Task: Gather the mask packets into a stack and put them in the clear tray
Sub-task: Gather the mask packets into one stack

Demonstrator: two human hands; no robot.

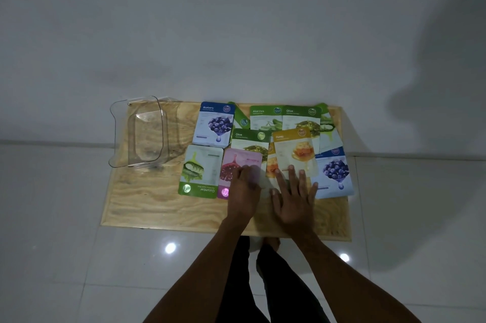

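The packets (265, 149) lie spread on the board (147, 199), right of the empty tray (138, 130). The left hand (243, 191) presses the pink packet (240, 165), the right hand (295, 196) lies flat with spread fingers on the honey packet (295, 151); neither grips.

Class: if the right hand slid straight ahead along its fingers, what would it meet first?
The right hand already has its fingertips on the Honey packet; beyond that lies the Olive packet, probably.

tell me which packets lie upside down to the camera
Two at the near left: the cucumber packet and the pink packet beside it. Their label bands sit at the near edge; the others' are at the far edge.
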